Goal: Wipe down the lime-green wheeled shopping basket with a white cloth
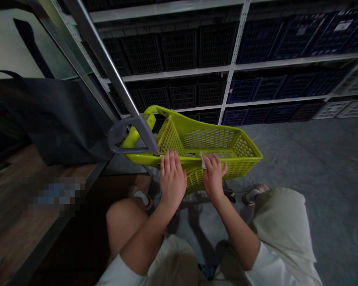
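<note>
A lime-green plastic shopping basket [217,139] on wheels stands on the floor in front of me, its grey pull handle [122,137] at its left end. My left hand [172,178] lies over the basket's near rim with the fingers together and curled down on it. My right hand [213,174] rests on the same rim a little to the right, fingers closed on a small white piece [203,161], perhaps a cloth or paper. I am crouching, with my knees either side of the basket.
Metal shelving [232,65] with several dark and blue crates fills the wall behind the basket. A slanted metal post [107,63] crosses the upper left. A dark fabric bag [53,119] hangs at the left above a low wooden shelf [14,222]. Grey floor [316,167] spreads right.
</note>
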Available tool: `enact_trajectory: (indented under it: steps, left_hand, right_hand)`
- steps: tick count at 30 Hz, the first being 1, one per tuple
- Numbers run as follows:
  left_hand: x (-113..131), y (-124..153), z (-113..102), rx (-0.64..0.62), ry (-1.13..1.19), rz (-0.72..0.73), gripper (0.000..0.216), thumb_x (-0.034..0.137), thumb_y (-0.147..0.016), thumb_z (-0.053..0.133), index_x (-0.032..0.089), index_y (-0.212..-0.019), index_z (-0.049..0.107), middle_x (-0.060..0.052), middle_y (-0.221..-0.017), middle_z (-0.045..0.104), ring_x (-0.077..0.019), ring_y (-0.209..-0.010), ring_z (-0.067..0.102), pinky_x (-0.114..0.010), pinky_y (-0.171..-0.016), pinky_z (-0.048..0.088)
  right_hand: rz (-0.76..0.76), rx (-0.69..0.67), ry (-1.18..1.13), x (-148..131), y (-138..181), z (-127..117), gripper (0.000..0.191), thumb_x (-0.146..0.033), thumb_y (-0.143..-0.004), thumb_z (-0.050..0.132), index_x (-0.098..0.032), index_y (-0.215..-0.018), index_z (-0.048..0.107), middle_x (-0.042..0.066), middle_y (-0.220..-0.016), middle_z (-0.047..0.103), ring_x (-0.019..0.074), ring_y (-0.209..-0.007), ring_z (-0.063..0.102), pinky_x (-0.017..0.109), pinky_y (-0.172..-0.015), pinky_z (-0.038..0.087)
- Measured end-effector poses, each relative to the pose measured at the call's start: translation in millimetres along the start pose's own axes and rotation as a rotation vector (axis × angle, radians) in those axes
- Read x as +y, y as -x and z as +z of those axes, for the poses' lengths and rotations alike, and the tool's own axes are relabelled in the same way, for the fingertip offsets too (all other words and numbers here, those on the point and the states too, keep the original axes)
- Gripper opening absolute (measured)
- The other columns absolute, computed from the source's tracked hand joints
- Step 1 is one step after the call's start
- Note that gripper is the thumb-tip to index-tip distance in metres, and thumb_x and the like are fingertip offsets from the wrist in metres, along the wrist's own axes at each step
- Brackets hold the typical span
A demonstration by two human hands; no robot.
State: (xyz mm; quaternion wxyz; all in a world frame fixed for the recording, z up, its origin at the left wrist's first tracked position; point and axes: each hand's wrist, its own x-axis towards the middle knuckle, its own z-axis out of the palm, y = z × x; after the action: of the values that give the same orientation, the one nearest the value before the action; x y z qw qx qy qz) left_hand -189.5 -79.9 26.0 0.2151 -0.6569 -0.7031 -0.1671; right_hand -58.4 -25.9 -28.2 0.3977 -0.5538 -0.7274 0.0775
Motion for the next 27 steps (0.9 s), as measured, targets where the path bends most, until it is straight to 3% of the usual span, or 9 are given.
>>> enact_trajectory:
  steps: [3, 6, 9, 15, 18, 22, 27]
  left_hand:
    - [-1, 0, 3, 0.018, -0.034, -0.003, 0.060, 0.017, -0.093, 0.045, -0.005, -0.148, 0.036, -0.026, -0.155, 0.040, -0.0343, -0.148, 0.034, -0.053, -0.122, 0.029]
    - [-2, 0, 3, 0.011, -0.072, 0.002, 0.056, 0.014, -0.094, 0.041, -0.006, -0.146, 0.038, -0.027, -0.154, 0.042, -0.0346, -0.147, 0.037, -0.051, -0.122, 0.030]
    - [-2, -1, 0, -0.002, -0.053, 0.012, 0.061, 0.020, -0.093, 0.048, -0.007, -0.147, 0.037, -0.027, -0.154, 0.041, -0.0359, -0.147, 0.035, -0.051, -0.123, 0.028]
    - [0, -1, -5, -0.023, -0.011, 0.011, 0.068, 0.024, -0.092, 0.053, -0.006, -0.149, 0.033, -0.026, -0.156, 0.039, -0.0354, -0.148, 0.034, -0.051, -0.124, 0.024]
    - [0, -1, -4, -0.024, 0.000, 0.012, 0.069, 0.025, -0.092, 0.053, -0.006, -0.149, 0.033, -0.026, -0.156, 0.039, -0.0355, -0.148, 0.033, -0.051, -0.125, 0.023]
    - [-1, 0, -3, -0.009, 0.018, 0.010, 0.069, 0.025, -0.091, 0.053, -0.006, -0.149, 0.033, -0.027, -0.156, 0.038, -0.0357, -0.149, 0.031, -0.053, -0.124, 0.024]
    - [-3, 0, 1, 0.009, -0.002, 0.005, 0.061, 0.019, -0.093, 0.045, -0.005, -0.148, 0.035, -0.026, -0.155, 0.040, -0.0340, -0.149, 0.033, -0.053, -0.123, 0.028]
  right_hand:
    - [-0.103, -0.108, -0.122, -44, -1, 7, 0.061, -0.008, -0.087, 0.037, -0.026, -0.144, 0.049, 0.006, -0.143, 0.058, 0.0215, -0.143, 0.037, 0.052, -0.119, 0.012]
    - [-0.160, -0.136, -0.104, -55, 0, 6, 0.064, -0.008, -0.086, 0.038, -0.030, -0.145, 0.047, 0.002, -0.145, 0.057, 0.0217, -0.146, 0.033, 0.054, -0.120, 0.006]
    - [-0.189, -0.109, -0.002, -27, 1, 0, 0.067, -0.008, -0.086, 0.040, -0.035, -0.147, 0.045, -0.001, -0.143, 0.059, 0.0231, -0.148, 0.030, 0.057, -0.120, -0.001]
    - [-0.090, 0.007, 0.152, 59, 3, -20, 0.061, -0.011, -0.089, 0.039, -0.034, -0.145, 0.048, 0.001, -0.142, 0.060, 0.0250, -0.145, 0.035, 0.059, -0.119, 0.001]
    - [-0.049, 0.053, 0.142, 72, 3, -21, 0.060, -0.010, -0.089, 0.037, -0.033, -0.142, 0.051, 0.002, -0.140, 0.062, 0.0245, -0.142, 0.039, 0.061, -0.118, -0.001]
    - [0.016, 0.048, 0.074, 36, 2, -12, 0.059, -0.010, -0.088, 0.036, -0.031, -0.141, 0.053, 0.003, -0.138, 0.062, 0.0250, -0.144, 0.037, 0.060, -0.118, 0.003]
    - [-0.159, -0.180, -0.064, -39, 1, -3, 0.062, -0.009, -0.088, 0.036, -0.026, -0.148, 0.044, 0.006, -0.149, 0.054, 0.0199, -0.145, 0.037, 0.053, -0.121, 0.006]
